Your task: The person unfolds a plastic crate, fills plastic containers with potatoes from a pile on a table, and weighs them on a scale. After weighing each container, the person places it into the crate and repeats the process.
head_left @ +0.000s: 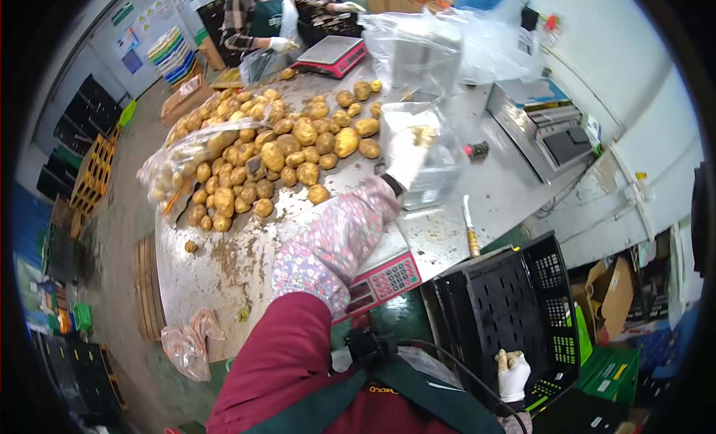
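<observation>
My left hand, in a white glove with soiled fingertips, reaches across the table to a stack of clear plastic trays. Its fingers are curled at the upper part of the stack; the exact contact is partly hidden. My right hand, also gloved, has bent fingers over the near side of a black plastic crate. No potato shows inside this crate. Under my left forearm is a red scale with a keypad. A large heap of potatoes lies left of my left hand, partly in a clear bag.
A knife lies near the edge of the metal table. A sealing machine stands at right. Across the table, a person in an apron stands by another red scale. A green crate is at lower right.
</observation>
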Available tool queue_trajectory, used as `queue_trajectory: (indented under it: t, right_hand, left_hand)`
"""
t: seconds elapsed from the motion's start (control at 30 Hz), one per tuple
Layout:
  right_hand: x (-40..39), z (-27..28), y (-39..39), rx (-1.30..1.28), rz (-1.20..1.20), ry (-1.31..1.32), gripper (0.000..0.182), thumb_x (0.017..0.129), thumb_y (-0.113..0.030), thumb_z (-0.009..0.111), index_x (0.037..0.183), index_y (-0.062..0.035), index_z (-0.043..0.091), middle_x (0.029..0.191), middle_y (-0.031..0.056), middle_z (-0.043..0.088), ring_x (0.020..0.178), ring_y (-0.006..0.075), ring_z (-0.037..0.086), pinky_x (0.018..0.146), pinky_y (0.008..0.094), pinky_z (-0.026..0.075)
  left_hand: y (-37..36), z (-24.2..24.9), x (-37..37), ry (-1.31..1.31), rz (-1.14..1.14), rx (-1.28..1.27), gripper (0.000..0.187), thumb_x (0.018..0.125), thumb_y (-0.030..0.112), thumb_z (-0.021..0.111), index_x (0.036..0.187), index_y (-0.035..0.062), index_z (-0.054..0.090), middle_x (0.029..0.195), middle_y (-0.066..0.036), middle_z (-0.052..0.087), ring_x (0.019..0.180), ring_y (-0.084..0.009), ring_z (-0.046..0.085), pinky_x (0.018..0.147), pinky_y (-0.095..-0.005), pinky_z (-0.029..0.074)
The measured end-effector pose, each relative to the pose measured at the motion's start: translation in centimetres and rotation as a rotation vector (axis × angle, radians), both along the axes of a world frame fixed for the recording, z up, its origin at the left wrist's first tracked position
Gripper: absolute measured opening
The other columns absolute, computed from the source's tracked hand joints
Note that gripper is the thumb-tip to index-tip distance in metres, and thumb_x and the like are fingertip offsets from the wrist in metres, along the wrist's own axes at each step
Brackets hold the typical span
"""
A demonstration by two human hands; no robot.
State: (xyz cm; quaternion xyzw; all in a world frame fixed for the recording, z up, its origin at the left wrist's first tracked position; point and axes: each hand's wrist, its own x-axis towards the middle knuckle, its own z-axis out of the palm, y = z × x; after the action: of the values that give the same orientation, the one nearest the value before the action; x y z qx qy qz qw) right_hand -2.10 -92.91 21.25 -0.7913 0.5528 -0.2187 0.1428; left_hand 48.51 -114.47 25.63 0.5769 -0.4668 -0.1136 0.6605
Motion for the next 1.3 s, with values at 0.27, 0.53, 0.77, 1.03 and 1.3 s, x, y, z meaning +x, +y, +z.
queue_trajectory:
  t: [0.27, 0.53, 0.77, 1.03, 1.3]
  right_hand:
    - [11.8, 1.8, -4.1, -0.108, 0.243, -0.075, 0.023, 0.082, -0.005, 0.074, 0.066, -0.0059, 0.058, 0.066, 0.0105, 0.057, 0.057, 0.0301, 0.057, 0.051, 0.0398, 0.044]
    - [31.2, 4.9, -14.8, -0.004, 0.589, -0.342, 0.011, 0.085, -0.013, 0.071, 0.092, -0.0048, 0.069, 0.079, 0.0148, 0.064, 0.071, 0.0334, 0.064, 0.062, 0.0381, 0.051]
    - [57.0, -2.7, -21.0, -0.053, 0.689, -0.047, 0.048, 0.082, -0.029, 0.072, 0.123, -0.0068, 0.058, 0.112, 0.0204, 0.066, 0.1, 0.0365, 0.065, 0.084, 0.0457, 0.053]
    - [70.3, -7.3, -27.5, -0.108, 0.78, 0.625, 0.098, 0.072, -0.014, 0.072, 0.155, -0.0057, 0.019, 0.159, 0.0184, 0.025, 0.142, 0.0423, 0.032, 0.113, 0.0534, 0.032]
    - [72.4, -6.4, -28.5, -0.201, 0.916, 0.975, 0.095, 0.067, -0.034, 0.077, 0.147, -0.0016, 0.036, 0.146, 0.021, 0.043, 0.129, 0.0424, 0.049, 0.105, 0.049, 0.043]
  left_hand:
    - [21.4, -0.9, -2.0, -1.167, 0.042, 0.179, 0.025, 0.086, 0.023, 0.063, 0.108, 0.0116, 0.067, 0.095, -0.003, 0.067, 0.088, -0.019, 0.062, 0.08, -0.0357, 0.048]
    - [29.2, -7.1, -4.1, -1.188, 0.075, 0.581, 0.024, 0.088, 0.023, 0.06, 0.107, 0.0084, 0.064, 0.082, -0.004, 0.059, 0.075, -0.0201, 0.059, 0.066, -0.0349, 0.048]
    - [32.1, -6.6, -3.0, -1.134, 0.074, 0.76, 0.032, 0.088, 0.026, 0.064, 0.115, 0.0088, 0.064, 0.093, -0.007, 0.063, 0.084, -0.0247, 0.061, 0.075, -0.0382, 0.049]
    - [37.7, -6.7, 2.4, -0.578, 0.316, 0.589, 0.039, 0.078, 0.013, 0.073, 0.117, 0.0139, 0.066, 0.115, -0.003, 0.066, 0.1, -0.0226, 0.064, 0.087, -0.037, 0.047]
    - [39.1, -7.8, 4.3, -0.44, 0.547, 0.443, 0.043, 0.075, 0.006, 0.067, 0.117, 0.0108, 0.064, 0.117, -0.011, 0.063, 0.104, -0.032, 0.062, 0.089, -0.0447, 0.049]
